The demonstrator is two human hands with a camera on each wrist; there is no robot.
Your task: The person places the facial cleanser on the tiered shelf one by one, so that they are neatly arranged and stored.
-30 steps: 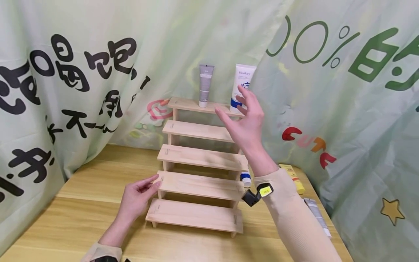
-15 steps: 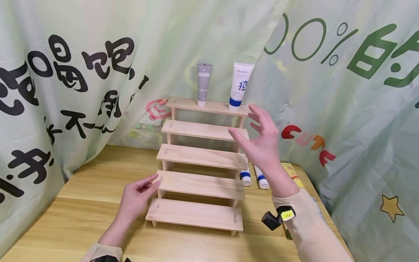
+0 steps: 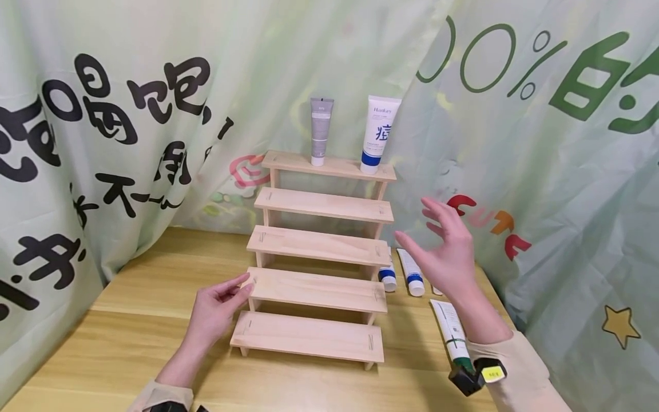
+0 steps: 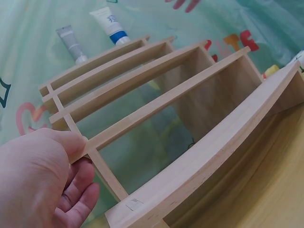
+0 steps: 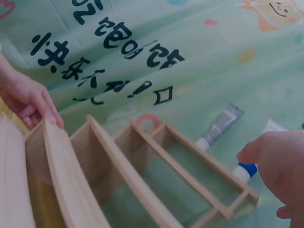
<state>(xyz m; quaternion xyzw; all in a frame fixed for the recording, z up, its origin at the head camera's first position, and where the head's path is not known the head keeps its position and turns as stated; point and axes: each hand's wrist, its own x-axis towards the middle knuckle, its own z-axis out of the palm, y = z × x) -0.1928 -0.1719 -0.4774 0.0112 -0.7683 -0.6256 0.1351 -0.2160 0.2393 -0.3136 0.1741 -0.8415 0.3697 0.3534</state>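
Lettered curtains (image 3: 288,51) hang — pale green — behind the table (image 3: 131,306).

1. From my station I see a pale beige right sleeve (image 3: 522,369), the right hand (image 3: 445,249) bare
2. By its cuff I make out an angular black wrist unit (image 3: 465,380) with a yellow label (image 3: 493,374), its dark marks unreadable to me
3. My left hand (image 3: 218,309) is bare too, with a beige left sleeve (image 3: 169,392) and black gear (image 3: 167,407) partly cut off
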